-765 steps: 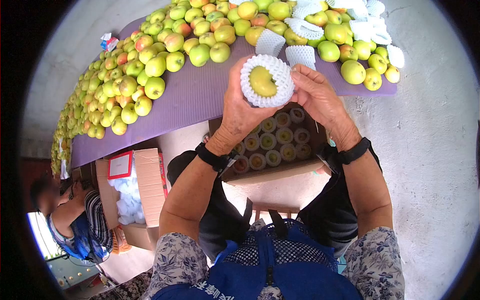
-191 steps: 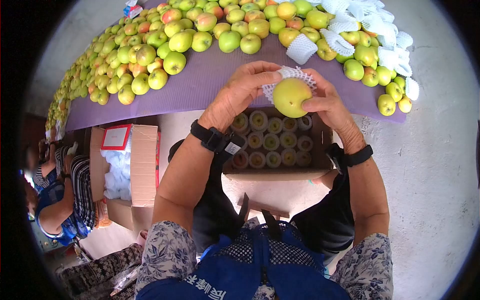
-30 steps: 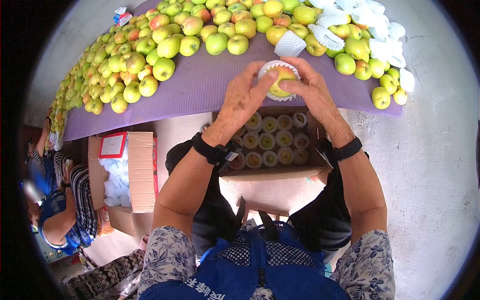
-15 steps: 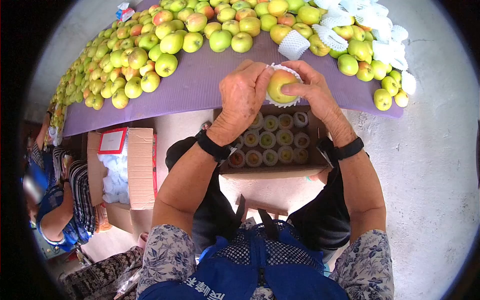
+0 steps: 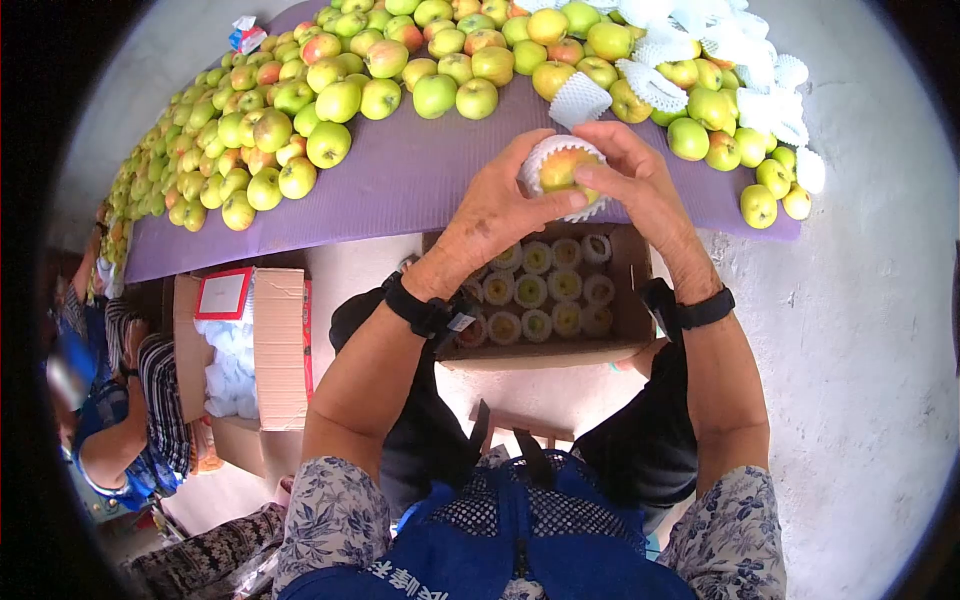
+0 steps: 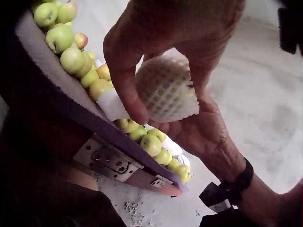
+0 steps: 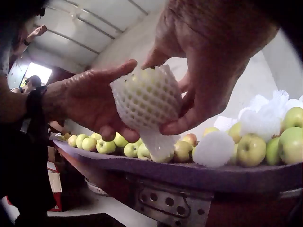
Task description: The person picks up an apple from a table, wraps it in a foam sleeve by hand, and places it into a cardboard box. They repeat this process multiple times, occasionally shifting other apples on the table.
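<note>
A yellow-green apple [image 5: 562,170] with a red blush sits inside a white foam net [image 5: 536,158], its top showing in the head view. My left hand [image 5: 508,195] curls round one side, thumb at the net's lower rim. On the other side my right hand [image 5: 645,185] grips it, with the thumb on the bare apple skin. Both wrist views show the foam net [image 6: 165,90] stretched over the apple, its loose end hanging below in the right wrist view. The hands hold it over the front edge of the purple-covered table [image 5: 390,185].
Many loose apples [image 5: 270,130] cover the table's back and left. White foam nets [image 5: 750,60] lie among apples at right; another net [image 5: 580,100] lies nearer. Below stands a box [image 5: 560,353] with netted apples. A carton [image 5: 280,350] and another person [image 5: 120,420] are at left.
Half a second ago my left hand was bunched at the net's edge; now its fingers and thumb spread round the side. Earlier, a greener apple was in the hands and more loose nets lay nearby.
</note>
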A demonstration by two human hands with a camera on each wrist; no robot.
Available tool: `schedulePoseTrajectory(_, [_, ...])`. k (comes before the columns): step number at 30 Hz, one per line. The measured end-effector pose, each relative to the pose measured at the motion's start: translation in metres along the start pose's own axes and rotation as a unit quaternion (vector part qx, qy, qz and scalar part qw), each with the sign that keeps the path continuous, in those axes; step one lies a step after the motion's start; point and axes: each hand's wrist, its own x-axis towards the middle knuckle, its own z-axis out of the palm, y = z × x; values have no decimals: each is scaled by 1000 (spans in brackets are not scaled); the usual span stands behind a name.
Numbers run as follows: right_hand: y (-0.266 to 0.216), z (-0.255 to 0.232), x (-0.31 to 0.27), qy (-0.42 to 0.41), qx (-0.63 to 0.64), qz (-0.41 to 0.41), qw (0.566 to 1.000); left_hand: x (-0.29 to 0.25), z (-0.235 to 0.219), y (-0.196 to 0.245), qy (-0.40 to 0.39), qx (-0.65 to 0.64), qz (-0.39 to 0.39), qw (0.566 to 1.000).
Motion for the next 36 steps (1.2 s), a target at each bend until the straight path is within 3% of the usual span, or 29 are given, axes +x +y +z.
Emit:
schedulePoseTrajectory(6, [4,6,1,18,-22,-36,999,5,1,-10,54,38,55,996])
schedulePoseTrajectory(8, [5,9,2,63,-165,-158,971,6,4,-14,72,45,54,995])
schedulePoseTrajectory(12, [1,19,0,106,-246,-209,940,5,8,-19,126,108,80,983])
schedulePoseTrajectory(17, [-1,21,-2,119,-408,-308,851,1,12,-12,154,183,71,968])
schedulePoseTrajectory(21, [-5,24,-5,120,-434,-312,837,3,13,-15,173,192,108,960])
schedulePoseTrajectory(23, [-8,25,-7,81,-487,-372,786,4,15,-17,181,203,126,954])
schedulePoseTrajectory(26, [-10,22,-8,64,-494,-396,772,6,17,-23,207,181,184,944])
schedulePoseTrajectory(28, [-20,28,-10,116,-458,-386,792,7,14,-19,174,41,164,970])
schedulePoseTrajectory(29, [-25,31,-12,163,-419,-377,810,5,14,-15,171,44,168,970])
schedulePoseTrajectory(30, [-27,30,-11,168,-419,-381,807,2,16,-4,148,-69,166,973])
schedulePoseTrajectory(31, [-27,29,-12,175,-388,-356,832,1,16,3,122,-180,159,963])
schedulePoseTrajectory(33, [-26,29,-12,183,-355,-332,855,3,14,5,109,-203,176,957])
schedulePoseTrajectory(35, [-20,33,-15,158,-267,-268,912,2,15,1,97,-230,185,951])
schedulePoseTrajectory(36, [-17,31,-15,159,-268,-267,912,4,15,-1,98,-237,186,949])
